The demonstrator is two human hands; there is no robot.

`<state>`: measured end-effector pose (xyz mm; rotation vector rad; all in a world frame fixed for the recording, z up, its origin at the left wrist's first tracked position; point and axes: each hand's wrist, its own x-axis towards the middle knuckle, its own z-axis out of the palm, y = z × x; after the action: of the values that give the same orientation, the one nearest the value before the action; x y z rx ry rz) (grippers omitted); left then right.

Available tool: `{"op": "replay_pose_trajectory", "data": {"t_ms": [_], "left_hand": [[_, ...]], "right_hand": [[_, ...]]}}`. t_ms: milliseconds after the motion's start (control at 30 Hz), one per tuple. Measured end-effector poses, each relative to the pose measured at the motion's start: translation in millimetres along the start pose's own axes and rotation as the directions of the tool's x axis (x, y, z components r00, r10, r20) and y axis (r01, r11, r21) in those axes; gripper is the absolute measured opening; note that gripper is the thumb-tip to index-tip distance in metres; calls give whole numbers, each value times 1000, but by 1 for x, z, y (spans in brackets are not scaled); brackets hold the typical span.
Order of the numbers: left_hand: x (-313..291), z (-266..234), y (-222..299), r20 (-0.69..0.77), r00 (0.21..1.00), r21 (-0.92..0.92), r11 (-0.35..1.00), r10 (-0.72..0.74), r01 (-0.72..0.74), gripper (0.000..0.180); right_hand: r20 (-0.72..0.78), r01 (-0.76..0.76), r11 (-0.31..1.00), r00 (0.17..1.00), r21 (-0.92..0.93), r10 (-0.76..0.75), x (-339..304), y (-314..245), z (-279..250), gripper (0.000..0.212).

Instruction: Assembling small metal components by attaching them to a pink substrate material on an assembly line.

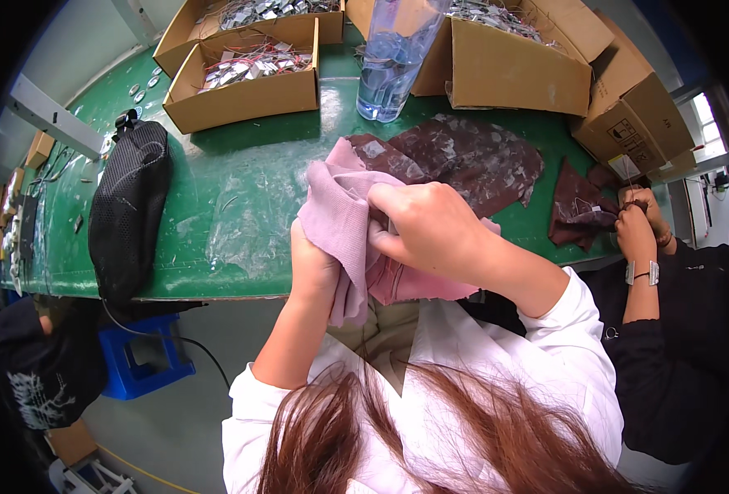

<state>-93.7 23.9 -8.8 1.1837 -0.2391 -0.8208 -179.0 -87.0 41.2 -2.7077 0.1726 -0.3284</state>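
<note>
A pale pink knit cloth (pixel 344 210) is bunched up in front of me at the table's near edge. My left hand (pixel 311 267) holds it from the left, its fingers mostly hidden under the folds. Coming from the right, my right hand (pixel 426 226) grips the same cloth with bent fingers pressed into a fold. Whether something small sits inside that fold cannot be seen. More pink fabric (pixel 434 282) hangs below my right wrist. Behind my hands, a dark maroon cloth (pixel 475 160) with whitish marks lies spread on the table.
Cardboard boxes (pixel 245 103) of small metal pieces and wires line the back of the green table (pixel 191 272). A clear water bottle (pixel 389 70) stands between them. A black mesh pouch (pixel 130 210) lies left. At right, another person's hands (pixel 640 226) work on maroon cloth. A blue stool (pixel 144 358) stands lower left.
</note>
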Motion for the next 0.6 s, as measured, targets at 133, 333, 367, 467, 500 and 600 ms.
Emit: {"op": "replay_pose_trajectory", "data": {"t_ms": [133, 333, 367, 467, 500, 600], "left_hand": [[0, 2, -3, -52, 998, -175, 984, -41, 31, 24], [14, -3, -4, 53, 957, 217, 932, 287, -291, 25], [18, -6, -5, 211, 826, 528, 650, 523, -547, 24], [20, 8, -1, 158, 854, 665, 586, 496, -463, 20], [19, 2, -7, 145, 927, 482, 794, 346, -371, 21], [12, -10, -14, 59, 996, -63, 995, -68, 71, 22]], "right_hand": [[20, 42, 993, 999, 114, -45, -3, -2, -3, 12], [24, -12, 965, 1000, 260, 5, -2, 7, -4, 11], [25, -9, 965, 1000, 262, 3, -2, 8, -4, 11], [94, 30, 981, 994, 191, -49, -2, 12, -4, 11], [96, 47, 984, 993, 174, -64, -2, 13, -8, 12], [97, 93, 984, 989, 153, -109, -1, 14, -9, 12]]}}
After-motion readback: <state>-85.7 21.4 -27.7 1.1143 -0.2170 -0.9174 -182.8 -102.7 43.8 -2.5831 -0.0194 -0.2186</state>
